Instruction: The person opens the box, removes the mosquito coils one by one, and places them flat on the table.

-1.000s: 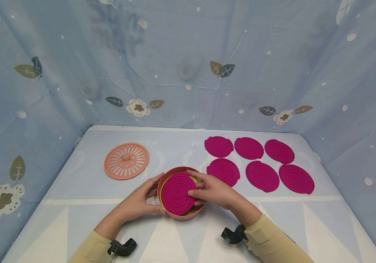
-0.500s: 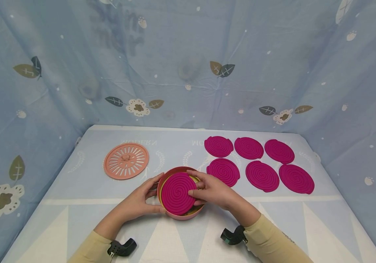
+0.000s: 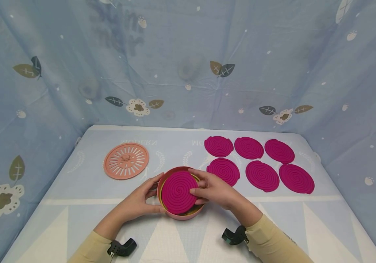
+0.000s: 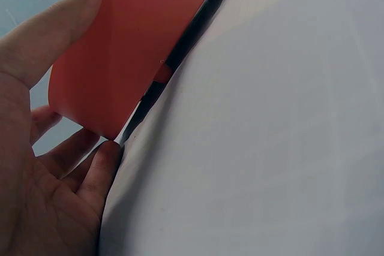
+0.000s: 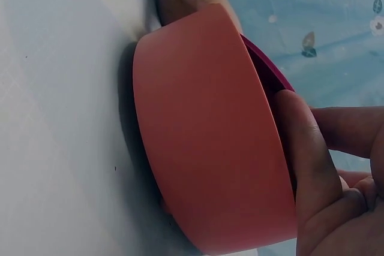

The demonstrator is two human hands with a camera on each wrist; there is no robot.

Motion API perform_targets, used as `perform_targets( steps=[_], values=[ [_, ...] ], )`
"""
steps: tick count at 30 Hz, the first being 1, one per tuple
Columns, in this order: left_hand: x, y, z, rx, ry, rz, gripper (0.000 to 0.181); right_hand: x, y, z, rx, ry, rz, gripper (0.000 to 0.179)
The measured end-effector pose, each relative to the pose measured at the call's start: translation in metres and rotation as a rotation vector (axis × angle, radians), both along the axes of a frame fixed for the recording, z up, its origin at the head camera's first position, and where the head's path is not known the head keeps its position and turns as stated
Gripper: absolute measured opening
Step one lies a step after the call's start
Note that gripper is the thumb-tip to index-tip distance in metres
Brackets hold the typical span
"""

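A round coral box [image 3: 183,218] with a yellowish inside stands on the table near the middle. My left hand [image 3: 142,201] grips it from the left, the thumb [image 4: 63,25] on its outer wall and the other fingers round the far side. A magenta mosquito coil [image 3: 177,193] lies tilted in the box mouth, its right edge raised. My right hand [image 3: 215,190] pinches that edge, thumb on top and fingers partly hidden under the coil. Only a sliver of the coil [image 5: 270,67] shows over the rim in the right wrist view.
Several more magenta mosquito coils [image 3: 262,176] lie flat in two rows at the right. A coral slotted lid [image 3: 126,161] with a small knob lies at the back left. Blue patterned cloth [image 3: 188,73] hangs behind the table and at both sides.
The right hand has shifted very slightly up and right, and the coil's right edge has risen a little with it. The left hand and the box have stayed put.
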State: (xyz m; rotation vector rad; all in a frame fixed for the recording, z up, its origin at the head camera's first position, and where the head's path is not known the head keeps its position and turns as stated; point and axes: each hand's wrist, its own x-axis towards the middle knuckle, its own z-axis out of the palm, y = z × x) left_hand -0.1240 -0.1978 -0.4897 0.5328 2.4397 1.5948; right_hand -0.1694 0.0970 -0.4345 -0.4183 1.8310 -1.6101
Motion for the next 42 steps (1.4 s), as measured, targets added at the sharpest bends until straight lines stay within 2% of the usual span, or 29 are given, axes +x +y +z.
perform_targets(
  steps=[12,18,26,33,42],
  values=[
    [-0.001,0.0,0.0,0.017,0.008,-0.006,0.113,0.0,0.007,-0.002,-0.073,-0.01,0.005,0.073],
    [-0.001,0.001,0.0,-0.004,0.005,0.003,0.113,0.002,0.012,-0.005,-0.094,-0.019,-0.01,0.071],
    [-0.001,0.0,-0.002,0.001,0.027,-0.016,0.111,0.005,0.019,-0.004,-0.138,-0.053,-0.031,0.072],
    [0.0,0.0,-0.001,0.006,-0.017,0.005,0.113,0.007,0.025,-0.004,-0.149,-0.041,-0.038,0.074],
    [0.0,-0.001,-0.003,0.041,-0.016,-0.015,0.111,0.008,0.034,-0.003,-0.165,-0.019,-0.046,0.074]
  ],
)
